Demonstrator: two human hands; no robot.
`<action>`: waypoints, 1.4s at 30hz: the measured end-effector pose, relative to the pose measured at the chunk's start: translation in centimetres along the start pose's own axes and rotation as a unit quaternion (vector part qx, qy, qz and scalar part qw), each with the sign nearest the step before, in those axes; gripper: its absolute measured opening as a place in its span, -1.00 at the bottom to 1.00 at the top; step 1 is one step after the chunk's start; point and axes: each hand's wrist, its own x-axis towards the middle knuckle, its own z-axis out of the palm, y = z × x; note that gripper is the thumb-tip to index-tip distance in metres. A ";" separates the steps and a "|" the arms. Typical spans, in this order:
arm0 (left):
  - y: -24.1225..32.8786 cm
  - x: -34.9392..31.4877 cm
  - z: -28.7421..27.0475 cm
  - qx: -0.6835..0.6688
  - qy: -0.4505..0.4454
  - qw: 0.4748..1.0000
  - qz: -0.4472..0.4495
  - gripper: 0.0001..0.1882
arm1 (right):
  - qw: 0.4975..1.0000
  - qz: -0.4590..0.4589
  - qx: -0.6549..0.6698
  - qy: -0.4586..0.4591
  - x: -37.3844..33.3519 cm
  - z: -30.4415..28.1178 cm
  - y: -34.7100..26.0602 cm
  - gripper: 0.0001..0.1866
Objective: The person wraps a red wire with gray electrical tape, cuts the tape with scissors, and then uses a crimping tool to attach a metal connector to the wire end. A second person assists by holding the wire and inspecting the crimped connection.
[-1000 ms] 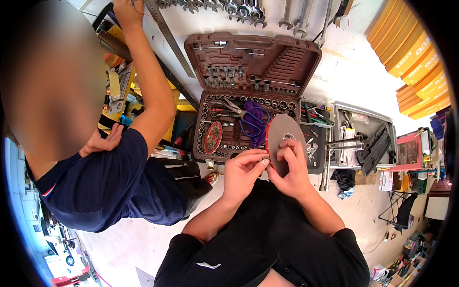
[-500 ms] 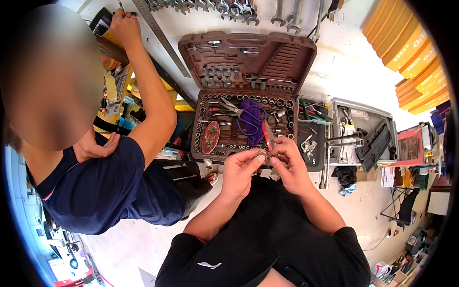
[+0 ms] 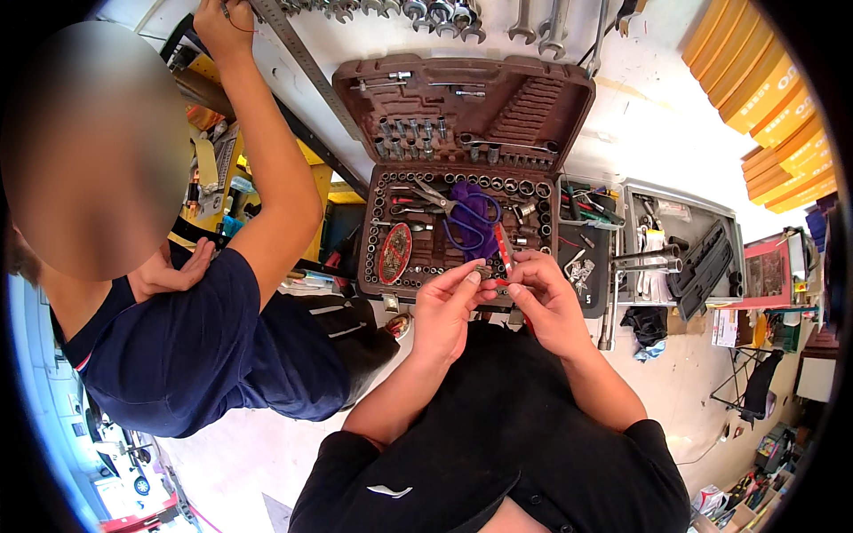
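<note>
My left hand (image 3: 447,306) is closed in a pinch on a small metal piece (image 3: 482,269), too small to name. Close beside it, my right hand (image 3: 549,298) is closed, with bits of red showing at its fingertips and below the palm. A slim red and silver tool (image 3: 504,244) sticks up by the right fingers; its lower part is hidden. Both hands are over the front edge of an open brown socket set case (image 3: 462,176). Inside it lie scissors with blue handles (image 3: 458,211), a purple cloth (image 3: 471,253) and a red-rimmed oval dish (image 3: 386,270) of small metal pieces.
At the left stands a co-worker in a dark blue shirt (image 3: 187,346), one arm raised. Right of the case are a black tray (image 3: 577,298) and a grey toolbox (image 3: 635,188) with gloves. Wrenches (image 3: 524,22) hang at the back; yellow boxes (image 3: 755,80) are stacked far right.
My hands have moved slightly apart. Red now shows between my right fingertips and below that hand. The co-worker's raised hand has gone up, and the view has shifted a little.
</note>
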 end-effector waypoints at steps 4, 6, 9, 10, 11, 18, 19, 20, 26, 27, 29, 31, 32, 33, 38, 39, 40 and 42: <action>-1.1 0.2 -0.3 0.081 0.005 0.996 0.036 -0.74 | 1.000 0.014 -0.006 -0.001 0.5 0.6 0.1 -0.87; -1.4 0.2 -0.2 0.108 0.005 0.993 0.057 -0.74 | 0.999 0.032 0.000 0.000 0.7 0.6 0.0 -0.88; -1.2 0.2 0.1 0.136 -0.001 0.988 0.078 -0.74 | 0.999 0.035 0.003 0.007 1.0 0.5 0.4 -0.88; -1.2 0.1 0.2 0.144 -0.005 0.986 0.086 -0.73 | 0.999 0.036 -0.005 0.008 1.0 0.5 0.5 -0.88; -1.1 0.1 0.4 0.152 -0.007 0.984 0.094 -0.72 | 0.999 0.037 -0.012 0.009 1.1 0.5 0.5 -0.88; -1.0 0.3 0.4 0.186 -0.031 0.974 0.121 -0.73 | 0.999 0.031 0.005 0.006 1.4 0.5 0.6 -0.88; -1.0 0.4 0.2 0.189 -0.035 0.974 0.122 -0.73 | 1.000 0.026 0.006 0.008 1.4 0.5 0.6 -0.88; -1.1 0.5 0.1 0.193 -0.039 0.973 0.123 -0.73 | 1.000 0.022 0.007 0.010 1.4 0.5 0.8 -0.88; -1.1 0.3 0.3 0.218 -0.033 0.966 0.136 -0.72 | 1.000 0.020 0.009 0.012 1.5 0.4 1.0 -0.88; -1.1 0.3 0.3 0.219 -0.035 0.965 0.136 -0.72 | 1.000 0.021 0.008 0.012 1.5 0.4 0.9 -0.88; -1.1 0.3 0.3 0.223 -0.038 0.964 0.138 -0.72 | 1.000 0.026 0.009 0.010 1.5 0.4 1.0 -0.87; -1.1 0.2 0.5 0.220 -0.039 0.964 0.145 -0.73 | 0.999 0.029 0.011 0.010 1.5 0.3 1.1 -0.87; -1.1 0.2 0.5 0.218 -0.040 0.964 0.148 -0.74 | 0.999 0.030 0.013 0.011 1.5 0.3 1.2 -0.87; -1.1 0.2 0.6 0.217 -0.039 0.964 0.149 -0.74 | 0.999 0.030 0.015 0.011 1.5 0.3 1.2 -0.87; -1.4 0.2 0.4 0.215 -0.038 0.965 0.148 -0.75 | 0.999 0.036 0.028 0.008 1.4 0.4 1.2 -0.87; -1.5 0.1 0.3 0.213 -0.038 0.965 0.148 -0.75 | 0.999 0.040 0.028 0.006 1.3 0.4 1.1 -0.87; -1.5 0.1 0.3 0.212 -0.038 0.965 0.148 -0.75 | 0.999 0.035 0.029 0.007 1.3 0.4 1.2 -0.87; -1.6 0.0 0.3 0.209 -0.039 0.966 0.150 -0.76 | 0.999 0.024 0.031 0.010 1.2 0.4 1.6 -0.88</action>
